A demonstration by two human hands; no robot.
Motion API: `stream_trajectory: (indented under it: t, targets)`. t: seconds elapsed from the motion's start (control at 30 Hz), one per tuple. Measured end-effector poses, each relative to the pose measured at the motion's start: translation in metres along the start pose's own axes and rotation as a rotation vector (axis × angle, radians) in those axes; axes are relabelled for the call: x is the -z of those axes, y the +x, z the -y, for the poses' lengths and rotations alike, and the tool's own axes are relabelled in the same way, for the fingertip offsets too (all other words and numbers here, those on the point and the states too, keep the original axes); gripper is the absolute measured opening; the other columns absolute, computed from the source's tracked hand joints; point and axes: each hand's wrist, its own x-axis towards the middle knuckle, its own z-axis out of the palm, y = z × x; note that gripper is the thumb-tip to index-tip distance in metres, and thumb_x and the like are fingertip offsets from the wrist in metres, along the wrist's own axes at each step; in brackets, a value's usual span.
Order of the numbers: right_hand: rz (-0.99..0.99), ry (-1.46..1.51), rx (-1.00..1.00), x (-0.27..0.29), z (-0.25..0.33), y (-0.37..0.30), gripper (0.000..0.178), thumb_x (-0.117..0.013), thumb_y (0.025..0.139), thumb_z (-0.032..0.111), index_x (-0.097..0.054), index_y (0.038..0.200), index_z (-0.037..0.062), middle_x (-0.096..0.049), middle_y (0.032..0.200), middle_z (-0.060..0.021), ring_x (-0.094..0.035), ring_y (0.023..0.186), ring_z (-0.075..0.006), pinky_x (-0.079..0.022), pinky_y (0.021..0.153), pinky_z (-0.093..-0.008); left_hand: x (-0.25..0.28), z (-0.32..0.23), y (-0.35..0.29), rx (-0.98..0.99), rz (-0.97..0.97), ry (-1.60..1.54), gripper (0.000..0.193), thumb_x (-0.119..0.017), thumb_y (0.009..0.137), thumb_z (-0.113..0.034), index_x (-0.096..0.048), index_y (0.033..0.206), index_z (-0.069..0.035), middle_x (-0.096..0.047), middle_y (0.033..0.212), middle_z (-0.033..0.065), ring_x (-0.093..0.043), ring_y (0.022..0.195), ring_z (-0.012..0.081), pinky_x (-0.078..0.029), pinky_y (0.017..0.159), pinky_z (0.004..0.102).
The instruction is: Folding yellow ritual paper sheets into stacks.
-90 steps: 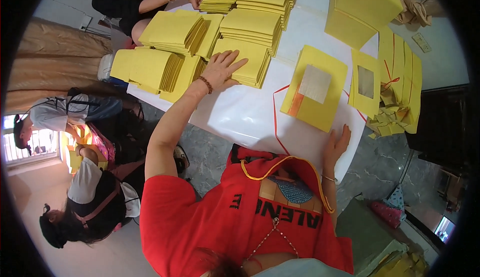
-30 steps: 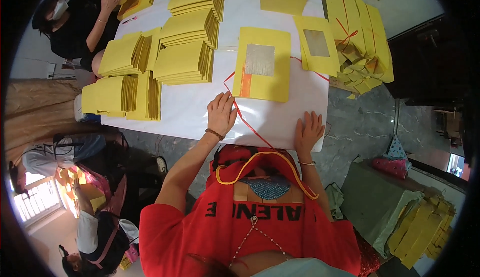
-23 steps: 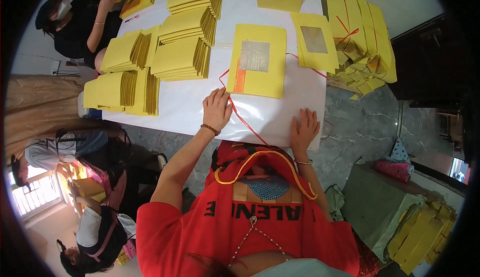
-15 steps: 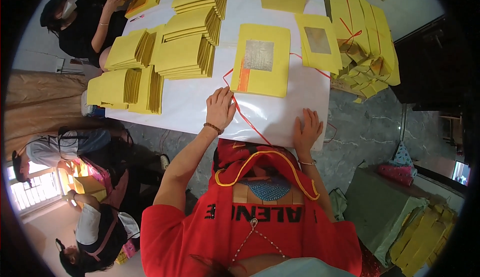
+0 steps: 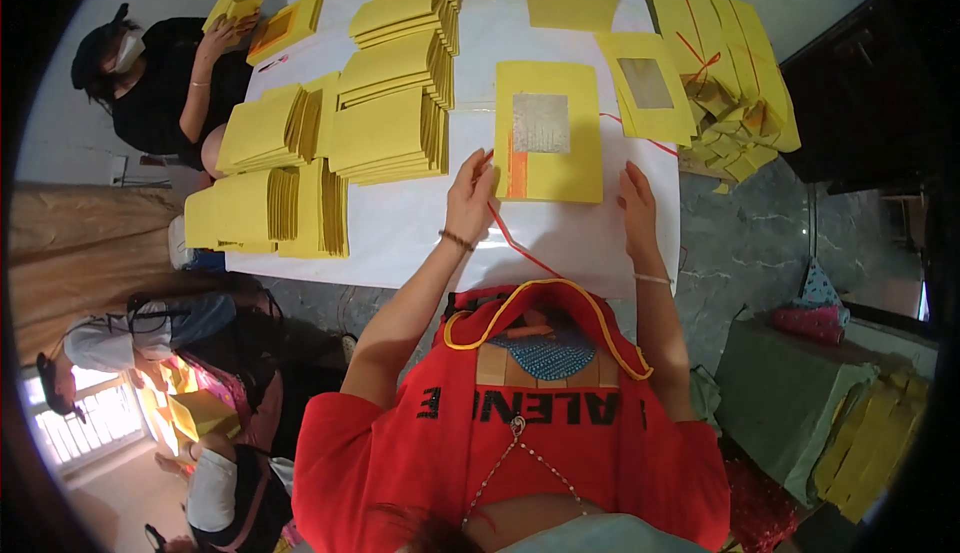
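In front of me on the white-covered table lies a stack of yellow paper envelopes (image 5: pixel 560 175) with a greyish window and an orange strip. My left hand (image 5: pixel 470 198) is beside its lower left edge, fingers stretched; whether they touch it I cannot tell. Off the lower right edge is my right hand (image 5: pixel 637 203), open and apart from the stack, holding nothing. A red string (image 5: pixel 515 241) runs from beside my left hand toward the table's near edge, and another length shows right of the stack.
Folded yellow bundles (image 5: pixel 390 138) stand in rows on the left. More windowed envelopes (image 5: pixel 665 118) lie at the right, near tied yellow bundles (image 5: pixel 735 63) beyond the table. A co-worker (image 5: pixel 165 78) handles yellow paper at the far left; other people are at the lower left.
My left hand has moved from the red string to the stack's left side. My right hand has risen from the table's near edge to the stack's right side. The view has shifted slightly.
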Motion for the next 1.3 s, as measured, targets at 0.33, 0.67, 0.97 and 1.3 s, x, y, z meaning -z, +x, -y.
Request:
stream_trajectory:
  t: [0.33,0.67,0.97,1.3]
  targets:
    - [0.266,0.146,-0.173,-0.028,0.023,0.029,0.063,-0.056,0.088,0.021,-0.026,0.141,0.0034,-0.046,0.129,-0.0112,-0.051,0.106,-0.0155,-0.042,0.083,-0.0252,-0.028,0.012,0.025,0.148,-0.009,0.180,0.062,-0.057,0.084,-0.021,-0.032,0.133,0.009,-0.058,0.112,0.0228,-0.058,0.098,0.0247,-0.045,0.085,0.0316]
    - [0.344,0.132,-0.251,-0.025,0.030,0.041,0.055,-0.058,0.087,0.018,-0.036,0.134,0.0008,-0.055,0.119,-0.0096,-0.054,0.103,-0.0161,-0.044,0.085,-0.0278,-0.028,0.022,0.038,0.191,-0.101,-0.038,0.055,-0.062,0.082,-0.009,-0.038,0.129,0.006,-0.054,0.117,0.0155,-0.054,0.103,0.0210,-0.044,0.087,0.0296]
    - [0.310,0.071,-0.123,-0.023,0.021,0.047,0.049,-0.057,0.087,0.016,-0.040,0.130,-0.0017,-0.054,0.118,-0.0126,-0.054,0.104,-0.0171,-0.045,0.086,-0.0286,-0.040,0.054,0.033,0.086,-0.152,-0.085,0.052,-0.060,0.083,-0.010,-0.039,0.127,0.008,-0.051,0.120,0.0175,-0.050,0.106,0.0207,-0.041,0.090,0.0312]
    - [0.442,-0.746,0.883,-0.012,0.035,0.032,0.028,-0.063,0.081,0.017,-0.061,0.107,0.0068,-0.058,0.115,-0.0071,-0.050,0.111,-0.0238,-0.042,0.089,-0.0326,0.005,-0.026,0.018,-0.701,0.194,0.816,0.032,-0.062,0.079,-0.013,-0.058,0.109,-0.003,-0.056,0.102,0.0115,-0.050,0.098,0.0275,-0.042,0.084,0.0366]
